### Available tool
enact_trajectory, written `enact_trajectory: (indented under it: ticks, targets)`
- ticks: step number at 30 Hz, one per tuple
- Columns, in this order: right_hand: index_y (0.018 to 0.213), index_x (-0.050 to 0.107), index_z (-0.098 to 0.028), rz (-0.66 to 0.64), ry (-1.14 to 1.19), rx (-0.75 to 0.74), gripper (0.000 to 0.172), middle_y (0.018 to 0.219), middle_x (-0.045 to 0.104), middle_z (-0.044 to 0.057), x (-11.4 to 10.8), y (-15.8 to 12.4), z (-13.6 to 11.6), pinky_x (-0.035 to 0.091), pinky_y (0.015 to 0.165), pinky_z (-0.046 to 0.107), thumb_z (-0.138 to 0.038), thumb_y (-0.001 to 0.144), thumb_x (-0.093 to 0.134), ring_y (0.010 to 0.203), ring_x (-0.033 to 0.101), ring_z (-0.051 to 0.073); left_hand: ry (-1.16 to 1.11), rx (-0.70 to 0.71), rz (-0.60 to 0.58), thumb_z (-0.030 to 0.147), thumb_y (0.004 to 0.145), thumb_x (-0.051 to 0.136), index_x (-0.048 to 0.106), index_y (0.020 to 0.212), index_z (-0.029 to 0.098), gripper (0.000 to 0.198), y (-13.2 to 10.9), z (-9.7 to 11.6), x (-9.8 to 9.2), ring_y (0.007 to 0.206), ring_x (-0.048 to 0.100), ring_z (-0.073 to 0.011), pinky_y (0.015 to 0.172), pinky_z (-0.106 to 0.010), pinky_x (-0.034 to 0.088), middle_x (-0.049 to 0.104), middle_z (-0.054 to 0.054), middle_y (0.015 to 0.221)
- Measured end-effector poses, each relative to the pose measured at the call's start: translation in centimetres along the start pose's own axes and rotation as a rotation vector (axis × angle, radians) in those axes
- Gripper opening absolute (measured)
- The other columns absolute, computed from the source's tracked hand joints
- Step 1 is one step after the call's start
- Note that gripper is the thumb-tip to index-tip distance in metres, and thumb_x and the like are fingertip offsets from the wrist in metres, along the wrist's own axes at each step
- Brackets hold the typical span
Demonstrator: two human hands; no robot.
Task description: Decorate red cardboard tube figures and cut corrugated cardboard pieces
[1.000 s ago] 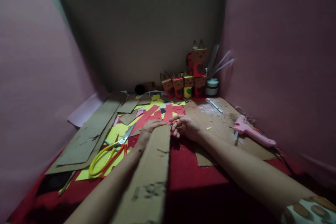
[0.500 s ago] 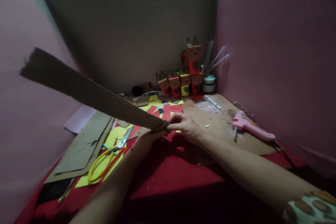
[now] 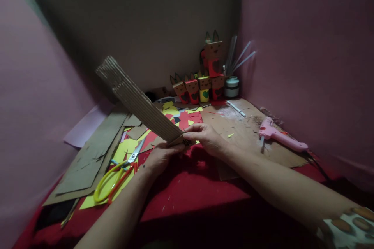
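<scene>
A long strip of corrugated cardboard slants up and to the left from my hands, its ribbed side showing. Its near end is folded over, with some dark print on the fold. My left hand grips this end from below, thumb along the fold. From the right, my right hand pinches the same end between thumb and fingers. Both hands are closed on the strip above the red tablecloth. Beside my left forearm lie scissors with yellow and orange handles.
Cardboard sheets lie at the left, with coloured paper scraps behind my hands. A pink glue gun rests on a cardboard mat. At the back stand several animal-faced figures and a jar near clear sticks.
The strip's far end has swung right and towards me, showing more of its ribbed face. At the near end, the fold stands out more. Both hands stay closed on it.
</scene>
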State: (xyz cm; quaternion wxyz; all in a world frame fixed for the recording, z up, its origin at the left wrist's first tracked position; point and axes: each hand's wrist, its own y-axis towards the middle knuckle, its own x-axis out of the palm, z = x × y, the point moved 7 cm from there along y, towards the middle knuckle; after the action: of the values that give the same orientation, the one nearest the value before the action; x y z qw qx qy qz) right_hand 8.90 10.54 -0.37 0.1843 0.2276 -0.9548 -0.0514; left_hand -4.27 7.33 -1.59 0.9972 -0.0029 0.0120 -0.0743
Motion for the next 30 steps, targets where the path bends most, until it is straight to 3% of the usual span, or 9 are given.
enact_trajectory:
  ticks: [3, 11, 14, 17, 19, 24, 30]
  targets:
    - [0.067, 0.07, -0.017, 0.032, 0.012, -0.017, 0.016, 0.063, 0.063, -0.002, -0.2, -0.1, 0.0, 0.04, 0.066, 0.029, -0.032, 0.066, 0.078, 0.062, 0.053, 0.012, -0.011, 0.008, -0.01, 0.023, 0.067, 0.079, 0.077, 0.081, 0.014, 0.017, 0.1, -0.2, -0.2, 0.065, 0.059, -0.0182, 0.066, -0.031, 0.045, 0.07, -0.006, 0.072]
    - [0.068, 0.07, -0.017, 0.03, 0.093, -0.011, 0.023, 0.062, 0.062, -0.001, -0.4, 0.2, 0.2, 0.042, 0.065, 0.028, -0.04, 0.07, 0.074, 0.062, 0.054, 0.013, -0.099, 0.002, -0.049, 0.017, 0.067, 0.078, 0.077, 0.08, 0.011, 0.014, 0.1, 0.0, 0.1, 0.062, 0.059, -0.0168, 0.062, -0.029, 0.045, 0.07, -0.006, 0.071]
    - [0.081, 0.073, -0.016, -0.051, 0.136, -0.01, 0.029, 0.073, 0.068, 0.003, 0.3, -0.1, -0.3, 0.046, 0.07, 0.03, -0.044, 0.074, 0.069, 0.069, 0.06, 0.016, -0.184, 0.011, -0.062, 0.02, 0.065, 0.079, 0.077, 0.085, 0.013, 0.021, 0.1, 0.4, 0.5, 0.065, 0.061, -0.0169, 0.063, -0.029, 0.047, 0.071, -0.006, 0.076]
    - [0.103, 0.071, -0.019, -0.202, 0.111, 0.033, 0.036, 0.084, 0.07, 0.002, 1.7, -0.9, -0.3, 0.049, 0.072, 0.032, -0.034, 0.07, 0.075, 0.07, 0.061, 0.016, -0.26, 0.026, -0.075, 0.021, 0.064, 0.08, 0.076, 0.084, 0.013, 0.022, 0.1, 0.8, 0.9, 0.067, 0.062, -0.0171, 0.063, -0.029, 0.048, 0.072, -0.005, 0.078]
    - [0.106, 0.07, -0.021, -0.249, 0.028, 0.041, 0.04, 0.089, 0.068, 0.001, 2.4, -1.4, -0.1, 0.049, 0.07, 0.03, -0.028, 0.068, 0.078, 0.071, 0.06, 0.014, -0.292, 0.021, -0.088, 0.02, 0.062, 0.08, 0.076, 0.082, 0.011, 0.023, 0.1, 0.9, 1.1, 0.072, 0.065, -0.0197, 0.067, -0.03, 0.05, 0.073, -0.007, 0.082]
    - [0.1, 0.07, -0.022, -0.185, -0.135, -0.141, 0.024, 0.09, 0.063, 0.0, 3.1, -1.8, -0.5, 0.047, 0.077, 0.028, -0.035, 0.08, 0.068, 0.083, 0.057, 0.015, -0.345, -0.002, -0.103, 0.022, 0.058, 0.084, 0.076, 0.086, 0.012, 0.03, 0.2, 0.8, 1.6, 0.075, 0.067, -0.0231, 0.071, -0.034, 0.052, 0.074, -0.008, 0.082]
    - [0.094, 0.069, -0.021, -0.071, -0.149, -0.182, 0.02, 0.085, 0.063, 0.001, 2.3, -1.3, -0.8, 0.048, 0.084, 0.031, -0.035, 0.086, 0.058, 0.087, 0.059, 0.017, -0.324, -0.031, -0.054, 0.018, 0.063, 0.083, 0.075, 0.086, 0.009, 0.026, 0.1, 0.8, 0.9, 0.071, 0.066, -0.0183, 0.069, -0.029, 0.052, 0.075, -0.01, 0.085]
